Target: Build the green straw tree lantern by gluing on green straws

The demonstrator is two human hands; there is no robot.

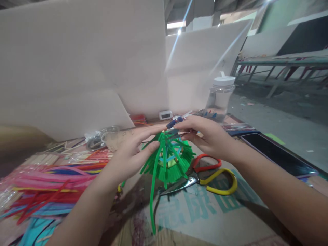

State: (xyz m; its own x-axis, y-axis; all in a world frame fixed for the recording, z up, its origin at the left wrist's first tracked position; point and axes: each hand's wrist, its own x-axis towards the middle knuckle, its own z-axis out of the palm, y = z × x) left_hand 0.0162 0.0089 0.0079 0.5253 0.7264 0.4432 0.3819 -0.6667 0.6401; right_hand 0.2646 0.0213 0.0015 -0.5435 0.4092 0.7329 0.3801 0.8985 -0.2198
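Observation:
A cone-shaped green craft piece point(171, 162) made of fuzzy strips stands on the cardboard, with one long strip trailing toward the front. My left hand point(135, 150) holds its left upper side between thumb and fingers. Above its top, my right hand point(202, 133) is closed on a small dark tool with blue parts point(175, 122), its metal end touching the upper strips. What kind of tool it is cannot be made out. Scissors point(194, 179) with one red and one yellow handle lie partly spread just right of the craft piece.
Colourful pipe cleaners point(56, 177) are heaped at the left. A clear bottle point(221, 95) with a white lid stands behind my right hand. A phone point(276, 153) lies at the right, a small white clock point(165, 115) at the back, before tall white boards point(102, 51).

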